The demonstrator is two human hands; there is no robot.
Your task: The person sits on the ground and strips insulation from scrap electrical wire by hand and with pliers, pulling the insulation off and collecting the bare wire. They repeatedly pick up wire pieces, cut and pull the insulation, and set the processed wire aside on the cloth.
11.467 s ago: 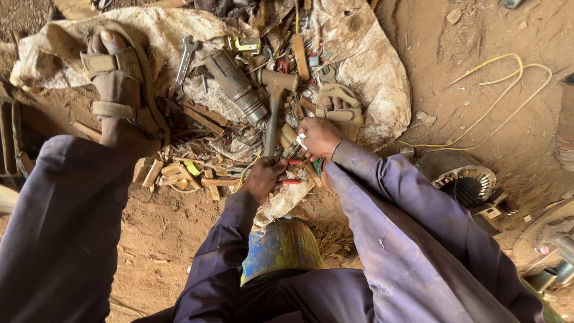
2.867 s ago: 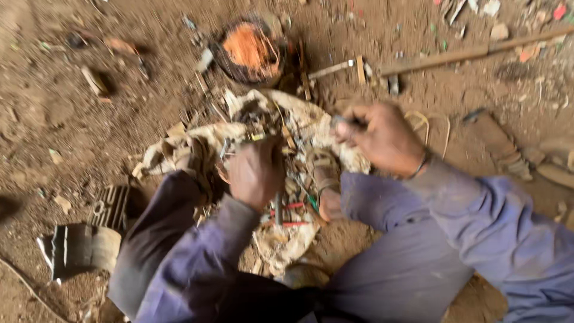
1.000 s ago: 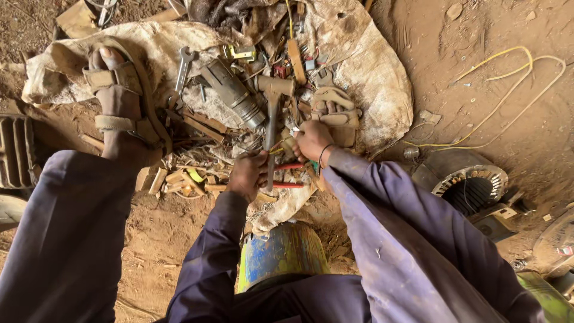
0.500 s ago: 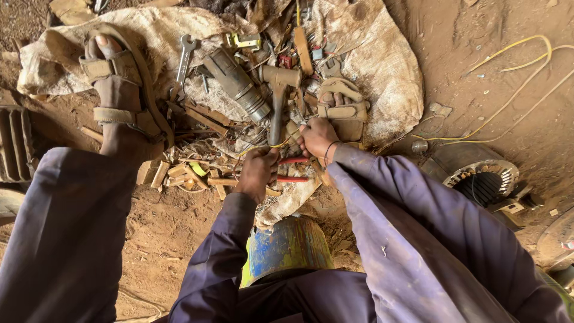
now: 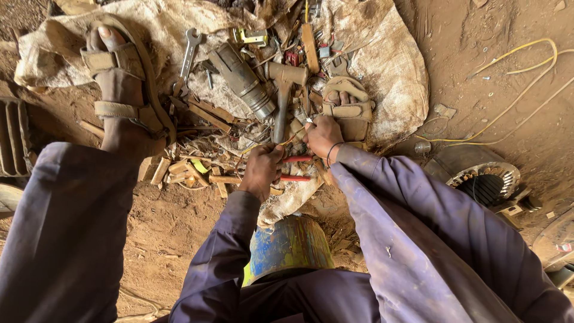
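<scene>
My left hand [image 5: 262,168] is closed around red-handled pliers [image 5: 294,168] over a dirty white sack [image 5: 388,72] spread on the ground. My right hand [image 5: 321,135] pinches a thin wire or small piece just above the pliers' jaws; what it is stays too small to tell. A hammer [image 5: 282,96] lies right behind both hands, and a grey metal cylinder [image 5: 242,79] and a spanner [image 5: 188,52] lie further back on the sack. My sandalled feet rest at the left [image 5: 122,90] and beside the right hand [image 5: 348,107].
Short wood scraps [image 5: 179,170] litter the sack's near edge. A blue and yellow drum [image 5: 290,248] stands between my legs. A round finned motor housing [image 5: 481,179] lies at right, with yellow wire [image 5: 520,66] trailing over the dirt. A ribbed metal part [image 5: 13,137] sits at far left.
Over the last second both hands stayed together at the pliers near the hammer, shifting only slightly. Nearly three seconds ago the view swung away and my right hand was raised higher.
</scene>
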